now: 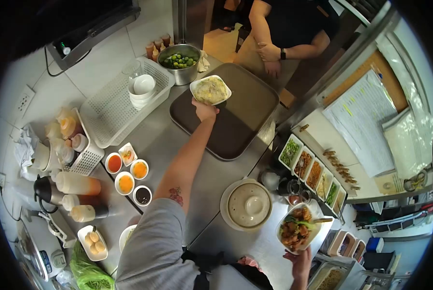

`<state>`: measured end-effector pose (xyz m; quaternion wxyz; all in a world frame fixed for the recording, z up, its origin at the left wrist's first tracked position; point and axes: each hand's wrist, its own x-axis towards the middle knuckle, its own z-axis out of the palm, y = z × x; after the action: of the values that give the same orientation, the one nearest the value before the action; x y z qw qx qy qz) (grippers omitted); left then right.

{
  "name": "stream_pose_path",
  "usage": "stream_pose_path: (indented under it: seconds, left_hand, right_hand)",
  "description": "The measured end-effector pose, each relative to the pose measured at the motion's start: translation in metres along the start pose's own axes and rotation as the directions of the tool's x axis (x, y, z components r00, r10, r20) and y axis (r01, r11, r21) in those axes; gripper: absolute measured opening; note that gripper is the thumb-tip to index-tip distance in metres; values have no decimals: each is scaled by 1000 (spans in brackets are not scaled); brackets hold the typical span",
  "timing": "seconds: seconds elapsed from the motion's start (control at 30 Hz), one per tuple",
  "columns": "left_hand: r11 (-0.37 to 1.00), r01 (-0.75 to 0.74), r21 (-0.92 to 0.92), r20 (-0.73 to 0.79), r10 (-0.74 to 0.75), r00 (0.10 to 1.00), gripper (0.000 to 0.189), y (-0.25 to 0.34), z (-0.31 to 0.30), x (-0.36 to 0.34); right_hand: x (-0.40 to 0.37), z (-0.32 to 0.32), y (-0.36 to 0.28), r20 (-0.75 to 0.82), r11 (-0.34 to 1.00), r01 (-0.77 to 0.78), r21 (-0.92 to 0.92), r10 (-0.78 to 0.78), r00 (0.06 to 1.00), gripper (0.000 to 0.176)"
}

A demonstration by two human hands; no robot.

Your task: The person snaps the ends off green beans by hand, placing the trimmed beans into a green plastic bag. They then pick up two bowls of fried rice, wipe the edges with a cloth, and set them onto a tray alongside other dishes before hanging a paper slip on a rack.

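Observation:
My left hand [205,110] is stretched far forward and grips the near edge of a white bowl [210,90] of pale yellowish food, over the back left part of a dark brown tray [245,116]. At the lower right my right hand [301,261] holds a white dish [298,227] of browned pieces with green leaves by its near rim. A lidded clay pot [249,205] stands on a plate between my two arms. Small cups of orange, red and dark sauce [142,195] sit left of my left forearm.
A metal pot of green limes [183,75] and a white perforated basket [105,116] stand at the back left. Sauce bottles [76,183] line the left side. Trays of toppings [315,175] are on the right. Beyond the tray stands another person [293,29] with arms folded.

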<state>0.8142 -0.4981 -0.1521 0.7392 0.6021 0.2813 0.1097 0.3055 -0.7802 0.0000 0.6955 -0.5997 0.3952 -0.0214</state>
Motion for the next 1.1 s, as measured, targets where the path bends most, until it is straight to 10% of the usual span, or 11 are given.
stream_pose_path:
  seconds: [0.17, 0.43, 0.5, 0.57, 0.7, 0.77, 0.87, 0.97, 1.1]
  left_hand:
    - [966, 171, -192, 316, -104, 943, 56, -12, -7, 17]
    - [978, 153, 142, 776, -207, 596, 42, -54, -124, -136]
    - [936, -138, 325, 801, -195, 567, 48, -35, -154, -180]
    - [897, -15, 442, 792, -382, 477, 49, -40, -177, -204]
    - [821, -464, 332, 920, -173, 352, 50, -51, -207, -239]
    - [825, -439, 356, 893, -161, 421, 52, -21, -203, -263]
    - [878, -281, 389, 856, -231, 462, 54, -27, -199, -273]
    - [872, -327, 364, 849, -166, 501, 52, -41, -199, -271]
    - [866, -333, 374, 856, -184, 484, 50, -56, -202, -255]
  right_hand:
    - [43, 62, -103, 233, 989, 113, -92, -89, 968, 45]
    - [253, 244, -101, 557, 996, 28, 90, -74, 827, 33]
    - [300, 288, -88, 481, 991, 115, 63, -131, 867, 35]
    - [348, 319, -77, 441, 991, 118, 67, -135, 887, 37]
    - [414, 347, -64, 516, 989, 33, 142, -102, 851, 45]
    - [415, 338, -74, 596, 989, -63, 135, -30, 803, 53]
    - [341, 329, -98, 388, 949, 190, -252, -81, 918, 77]
    - [241, 263, -88, 568, 773, 577, -263, -360, 741, 57]
    - [131, 147, -26, 176, 803, 514, -304, -483, 858, 30]
